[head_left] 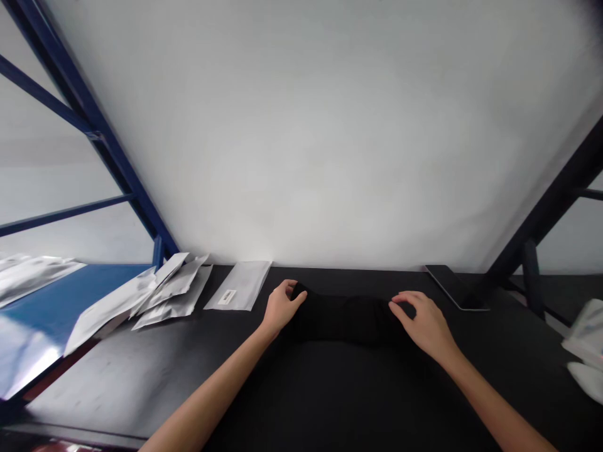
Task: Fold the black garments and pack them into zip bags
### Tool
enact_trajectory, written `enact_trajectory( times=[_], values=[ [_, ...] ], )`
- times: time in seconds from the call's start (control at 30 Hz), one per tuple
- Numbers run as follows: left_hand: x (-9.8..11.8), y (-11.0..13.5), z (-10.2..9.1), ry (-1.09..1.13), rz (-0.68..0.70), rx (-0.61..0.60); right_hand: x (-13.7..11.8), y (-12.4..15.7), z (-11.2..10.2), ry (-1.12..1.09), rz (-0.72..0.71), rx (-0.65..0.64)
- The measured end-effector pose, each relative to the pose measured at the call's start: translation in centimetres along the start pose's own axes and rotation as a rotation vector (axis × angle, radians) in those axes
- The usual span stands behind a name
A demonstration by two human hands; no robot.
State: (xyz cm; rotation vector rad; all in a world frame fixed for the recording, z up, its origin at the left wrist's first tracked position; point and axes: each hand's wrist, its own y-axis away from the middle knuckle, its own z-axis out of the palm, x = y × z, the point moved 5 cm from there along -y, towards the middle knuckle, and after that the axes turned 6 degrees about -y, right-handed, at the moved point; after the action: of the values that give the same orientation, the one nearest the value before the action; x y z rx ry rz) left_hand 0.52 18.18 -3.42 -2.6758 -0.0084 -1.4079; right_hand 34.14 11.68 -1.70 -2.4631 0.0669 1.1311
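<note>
A black piece of cloth (346,317), folded or rolled into a long strip, lies across the black table (141,370). My left hand (281,307) grips its left end with fingers curled round it. My right hand (421,323) rests on the right end, fingertips bent down onto the fabric, pinching it.
A white packet with a label (239,285) lies just left of the cloth. Several white packets (155,292) are piled further left, beside a blue surface (70,295). A dark flat tablet-like object (456,287) lies at the back right. White bags (586,351) sit at the right edge. A white wall stands behind.
</note>
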Motion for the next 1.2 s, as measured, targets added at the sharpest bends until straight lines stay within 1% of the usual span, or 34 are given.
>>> enact_trajectory(
  times=[0.13, 0.23, 0.3, 0.37, 0.47, 0.5, 0.57, 0.67, 0.73, 0.8, 0.87, 0.93, 1.03, 1.1, 1.2],
  values=[
    [1.0, 0.1, -0.2, 0.003, 0.069, 0.061, -1.2, -0.3, 1.6, 0.041, -0.112, -0.073],
    [2.3, 0.9, -0.8, 0.081, 0.134, 0.074, -2.1, -0.2, 1.8, 0.051, -0.182, -0.110],
    [3.2, 1.9, -1.3, 0.145, 0.177, 0.056, -2.8, 0.1, 1.2, 0.044, -0.232, -0.123],
    [4.0, 3.3, -2.1, 0.196, 0.211, 0.041, -3.7, 0.9, 0.1, 0.033, -0.280, -0.116],
    [4.8, 6.0, -3.8, 0.236, 0.246, 0.025, -4.6, 3.2, -1.7, 0.013, -0.342, -0.088],
    [4.7, 7.0, -4.3, 0.242, 0.254, 0.016, -4.7, 4.3, -2.2, 0.008, -0.369, -0.089],
    [4.1, 9.0, -5.3, 0.235, 0.271, -0.030, -4.6, 6.7, -2.8, 0.019, -0.440, -0.134],
    [2.4, 11.8, -6.3, 0.199, 0.339, -0.173, -4.0, 10.2, -3.3, 0.077, -0.556, -0.212],
    [1.3, 13.2, -6.6, 0.181, 0.412, -0.268, -3.6, 11.7, -3.5, 0.109, -0.583, -0.230],
    [0.6, 14.0, -6.7, 0.153, 0.471, -0.310, -3.6, 12.4, -3.6, 0.110, -0.586, -0.247],
    [0.5, 14.2, -6.5, 0.089, 0.492, -0.303, -4.1, 12.2, -3.4, 0.083, -0.586, -0.255],
    [1.0, 14.1, -5.8, -0.004, 0.495, -0.307, -4.8, 11.5, -3.0, 0.050, -0.573, -0.229],
    [2.3, 14.3, -3.7, -0.127, 0.491, -0.397, -5.0, 10.5, -1.9, 0.045, -0.463, -0.195],
    [2.9, 14.6, -2.1, -0.173, 0.489, -0.470, -4.3, 10.4, -0.8, 0.090, -0.376, -0.233],
    [2.9, 15.1, -0.3, -0.208, 0.470, -0.544, -2.9, 10.9, 0.7, 0.226, -0.320, -0.370]
  ],
)
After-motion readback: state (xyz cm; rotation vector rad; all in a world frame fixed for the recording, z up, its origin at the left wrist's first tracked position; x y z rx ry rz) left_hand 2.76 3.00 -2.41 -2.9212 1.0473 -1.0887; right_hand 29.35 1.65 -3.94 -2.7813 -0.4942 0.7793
